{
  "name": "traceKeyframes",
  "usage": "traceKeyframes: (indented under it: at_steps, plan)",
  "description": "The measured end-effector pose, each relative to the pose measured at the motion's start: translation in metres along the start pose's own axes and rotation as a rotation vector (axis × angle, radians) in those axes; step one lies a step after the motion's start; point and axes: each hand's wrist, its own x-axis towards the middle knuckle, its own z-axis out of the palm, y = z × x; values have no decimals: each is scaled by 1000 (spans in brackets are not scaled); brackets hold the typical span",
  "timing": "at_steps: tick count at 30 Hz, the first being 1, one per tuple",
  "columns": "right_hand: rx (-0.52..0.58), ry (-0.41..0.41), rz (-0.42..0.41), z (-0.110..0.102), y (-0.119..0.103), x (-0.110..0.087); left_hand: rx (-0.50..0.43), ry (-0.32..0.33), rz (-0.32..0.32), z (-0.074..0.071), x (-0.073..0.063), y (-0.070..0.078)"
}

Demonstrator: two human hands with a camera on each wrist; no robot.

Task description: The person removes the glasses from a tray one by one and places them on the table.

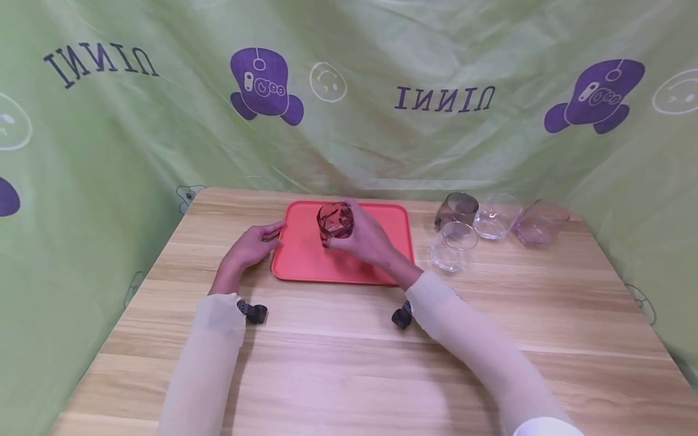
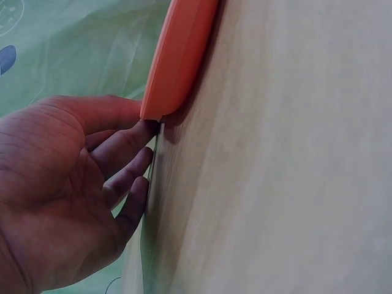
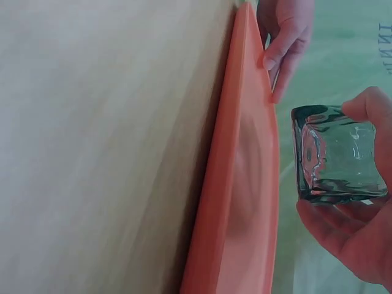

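Note:
My right hand (image 1: 362, 236) grips a square-sided glass tumbler (image 1: 334, 221) by its sides, thumb and fingers around it. In the right wrist view the tumbler (image 3: 337, 156) looks greenish-grey, and its thick base is held up above the red tray (image 3: 245, 184), with a gap between. From the head it is over the middle of the tray (image 1: 300, 260). My left hand (image 1: 255, 243) touches the tray's left edge, fingers loosely extended. Up close, the left hand (image 2: 67, 177) has two digits at the tray's rim (image 2: 174, 67), and its other fingers reach down beside the tabletop.
Right of the tray stand several tumblers: a dark tinted one (image 1: 457, 211), a clear one (image 1: 497, 216), a pinkish one (image 1: 540, 223) and a nearer clear one (image 1: 454, 246). The wooden table (image 1: 327, 363) meets a green printed curtain (image 1: 349, 151) behind.

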Motion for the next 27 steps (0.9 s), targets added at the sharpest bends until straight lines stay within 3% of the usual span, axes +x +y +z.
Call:
traceKeyframes:
  at_steps: [12, 27]
  plan:
    - [-92, 29, -91, -33, 2, -43, 8, -4, 3, -1, -1, 2]
    - [-151, 33, -90, -69, 7, -99, -1, -7, 16, 1, -2, 2]
